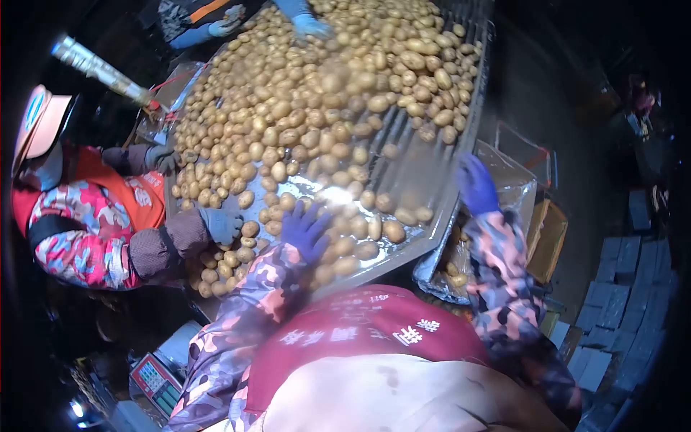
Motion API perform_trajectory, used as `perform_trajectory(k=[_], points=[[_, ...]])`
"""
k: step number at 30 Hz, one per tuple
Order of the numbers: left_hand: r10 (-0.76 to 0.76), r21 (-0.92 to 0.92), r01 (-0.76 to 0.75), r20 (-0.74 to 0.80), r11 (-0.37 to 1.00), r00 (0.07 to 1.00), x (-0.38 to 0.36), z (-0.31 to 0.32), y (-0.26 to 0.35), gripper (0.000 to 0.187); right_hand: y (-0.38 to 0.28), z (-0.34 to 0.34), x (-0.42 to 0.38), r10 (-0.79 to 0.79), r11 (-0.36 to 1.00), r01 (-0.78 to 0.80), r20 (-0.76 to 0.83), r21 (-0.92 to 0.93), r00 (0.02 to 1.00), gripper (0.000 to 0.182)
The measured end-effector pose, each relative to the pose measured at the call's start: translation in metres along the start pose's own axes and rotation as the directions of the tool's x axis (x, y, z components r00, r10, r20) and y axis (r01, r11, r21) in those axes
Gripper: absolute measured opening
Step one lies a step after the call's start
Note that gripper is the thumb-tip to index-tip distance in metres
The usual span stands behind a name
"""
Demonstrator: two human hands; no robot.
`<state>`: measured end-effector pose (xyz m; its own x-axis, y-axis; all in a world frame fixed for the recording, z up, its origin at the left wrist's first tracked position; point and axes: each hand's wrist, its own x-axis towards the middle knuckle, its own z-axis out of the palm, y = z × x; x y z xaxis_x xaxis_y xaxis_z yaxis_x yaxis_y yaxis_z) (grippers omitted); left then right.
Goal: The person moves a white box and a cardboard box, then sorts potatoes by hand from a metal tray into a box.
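Observation:
My left hand (306, 230), in a purple glove, lies with spread fingers among potatoes (284, 133) near the front edge of the sorting table (425, 248). Several potatoes sit right beside its fingertips and wrist. My right hand (476, 186), gloved in the same purple, is at the table's right rim, next to a plastic-lined box (455, 270) that has potatoes inside. Its fingers look stretched out, and I see nothing in them. The potatoes are pale brown and heaped towards the far side, with ribbed metal slats (403, 137) showing on the right.
A co-worker in an orange apron (144, 205) stands on the left, with gloved hands at the potatoes. Another person's blue-gloved hand (311, 27) reaches in from the far side. A scale with a keypad (155, 381) is at lower left. Stacked boxes (612, 302) stand at right.

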<state>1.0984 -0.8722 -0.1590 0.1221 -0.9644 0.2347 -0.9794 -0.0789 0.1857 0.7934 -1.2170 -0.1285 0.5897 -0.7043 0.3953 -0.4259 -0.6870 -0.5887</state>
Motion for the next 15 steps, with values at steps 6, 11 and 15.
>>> perform_trajectory(k=[6, 11, 15], points=[[0.056, -0.161, -0.087, -0.19, 0.983, 0.98, -0.033, -0.02, 0.01, 0.045, -0.129, 0.152, 0.122, -0.119, 0.867, 0.213, 0.228, -0.45, 0.966, 0.053], [0.067, -0.203, -0.086, -0.101, 0.975, 0.993, -0.116, -0.021, 0.0, 0.053, -0.294, 0.107, 0.089, 0.033, 0.939, 0.172, 0.573, -0.298, 0.819, 0.063], [-0.034, -0.373, 0.011, -0.055, 0.928, 0.998, -0.149, -0.003, -0.007, 0.054, -0.219, 0.176, -0.016, -0.192, 0.972, 0.081, 0.553, 0.218, 0.811, 0.072]])
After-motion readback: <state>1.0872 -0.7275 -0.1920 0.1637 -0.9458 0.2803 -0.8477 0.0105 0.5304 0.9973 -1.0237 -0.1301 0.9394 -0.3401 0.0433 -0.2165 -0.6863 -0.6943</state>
